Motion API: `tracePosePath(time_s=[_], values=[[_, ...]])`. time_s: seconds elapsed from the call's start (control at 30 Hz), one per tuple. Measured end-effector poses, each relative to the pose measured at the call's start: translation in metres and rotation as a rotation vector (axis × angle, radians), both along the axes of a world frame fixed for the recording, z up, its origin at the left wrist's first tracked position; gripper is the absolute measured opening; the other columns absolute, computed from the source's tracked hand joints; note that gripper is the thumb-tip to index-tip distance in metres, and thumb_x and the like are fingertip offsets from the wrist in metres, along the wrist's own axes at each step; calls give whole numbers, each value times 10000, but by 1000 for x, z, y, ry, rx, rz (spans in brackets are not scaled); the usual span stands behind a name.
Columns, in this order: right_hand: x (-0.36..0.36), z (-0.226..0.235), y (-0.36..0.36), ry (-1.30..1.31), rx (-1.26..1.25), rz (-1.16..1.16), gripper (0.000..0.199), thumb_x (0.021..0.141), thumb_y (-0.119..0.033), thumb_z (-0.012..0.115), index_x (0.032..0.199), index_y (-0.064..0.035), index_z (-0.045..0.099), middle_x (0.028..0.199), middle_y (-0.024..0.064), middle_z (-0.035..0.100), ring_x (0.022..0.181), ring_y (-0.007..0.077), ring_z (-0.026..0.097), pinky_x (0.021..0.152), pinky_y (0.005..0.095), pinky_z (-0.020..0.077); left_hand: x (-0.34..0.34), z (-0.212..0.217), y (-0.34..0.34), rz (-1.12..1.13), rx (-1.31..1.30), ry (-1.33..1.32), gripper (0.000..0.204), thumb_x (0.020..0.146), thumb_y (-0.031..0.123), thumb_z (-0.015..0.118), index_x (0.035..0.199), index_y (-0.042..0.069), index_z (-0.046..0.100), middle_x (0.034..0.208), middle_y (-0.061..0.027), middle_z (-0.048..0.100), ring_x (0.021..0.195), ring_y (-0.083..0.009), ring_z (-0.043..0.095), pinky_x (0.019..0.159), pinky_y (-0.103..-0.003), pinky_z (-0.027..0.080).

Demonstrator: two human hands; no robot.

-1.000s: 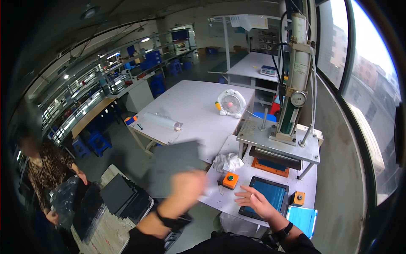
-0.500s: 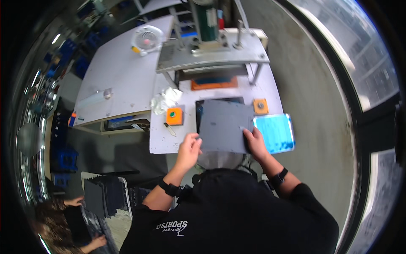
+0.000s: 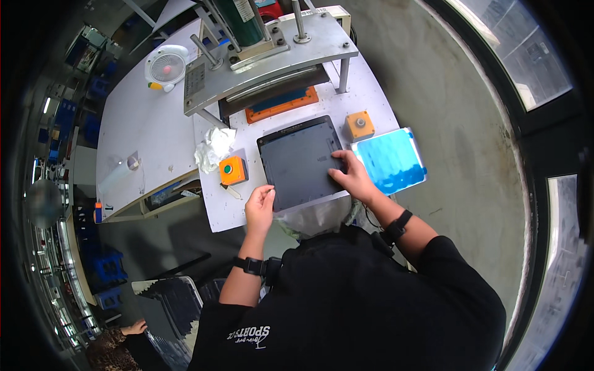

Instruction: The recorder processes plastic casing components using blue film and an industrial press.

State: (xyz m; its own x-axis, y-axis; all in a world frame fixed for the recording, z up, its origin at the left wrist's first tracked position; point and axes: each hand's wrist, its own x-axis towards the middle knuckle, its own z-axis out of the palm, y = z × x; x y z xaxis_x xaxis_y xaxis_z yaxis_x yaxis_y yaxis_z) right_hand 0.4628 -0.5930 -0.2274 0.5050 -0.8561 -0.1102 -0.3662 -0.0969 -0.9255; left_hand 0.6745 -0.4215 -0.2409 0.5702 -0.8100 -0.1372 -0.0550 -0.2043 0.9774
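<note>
A thin dark grey sheet (image 3: 300, 167) lies over a black plate (image 3: 281, 135) on the white table, the plate's rim showing along the far and left sides. At the sheet's near left corner, my left hand (image 3: 260, 207) has thumb and fingers closed on the edge. My right hand (image 3: 354, 178) rests at the right edge, thumb and forefinger apart on the sheet's surface. Just right of that hand is a flat panel with a shiny blue face (image 3: 390, 161).
Beyond the plate stands a metal press (image 3: 266, 62) with an orange-framed piece (image 3: 281, 106) beneath it. Orange button boxes (image 3: 232, 170) (image 3: 359, 125) flank the plate. Crumpled white paper (image 3: 215, 148) and a small fan (image 3: 167, 65) are left. A person's hand (image 3: 135, 327) touches stacked dark sheets (image 3: 176, 306).
The grey sheet has gone from being held up in my hands to lying on the black plate. My right hand's fingers have spread on it. The view has shifted.
</note>
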Motion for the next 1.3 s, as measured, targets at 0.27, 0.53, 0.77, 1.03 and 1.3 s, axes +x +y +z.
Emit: tracePosePath(time_s=[0.27,0.53,0.77,1.03,1.3], values=[[-33,-28,4,31,-196,116,69,847,-86,648,884,-32,671,1017,148,640,873,266,641,736,339,513,-6,-13,7,-59,172,-29,149,879,50,618,1020,4,636,956,-55,625,864,-114,593,779,-231,464],[5,-66,-32,51,-598,35,100,775,-84,683,873,-76,668,1187,172,572,1057,378,545,902,434,434,22,-55,-40,-57,10,-563,116,840,42,622,954,22,625,1359,-232,422,1249,-367,445,1032,-390,357],[0,-76,-18,40,-509,-24,103,787,-70,676,888,-68,654,1209,171,563,1049,376,548,892,422,440,12,-66,-29,-39,56,-460,86,876,65,578,946,24,604,1379,-239,400,1267,-383,415,1033,-383,350],[9,-64,-24,173,-647,110,251,806,-109,638,1050,-69,596,1286,161,506,1187,363,469,1023,470,341,18,-57,-26,-150,187,-577,301,869,120,590,1157,64,522,1425,-242,327,1289,-421,356,1053,-429,314],[79,-39,-36,518,-836,538,605,902,-425,475,1411,-111,384,1496,158,286,1382,428,208,1111,590,103,7,3,-118,-744,634,-1066,1158,592,604,770,1468,70,232,1515,-265,143,1397,-476,100,1096,-616,126]])
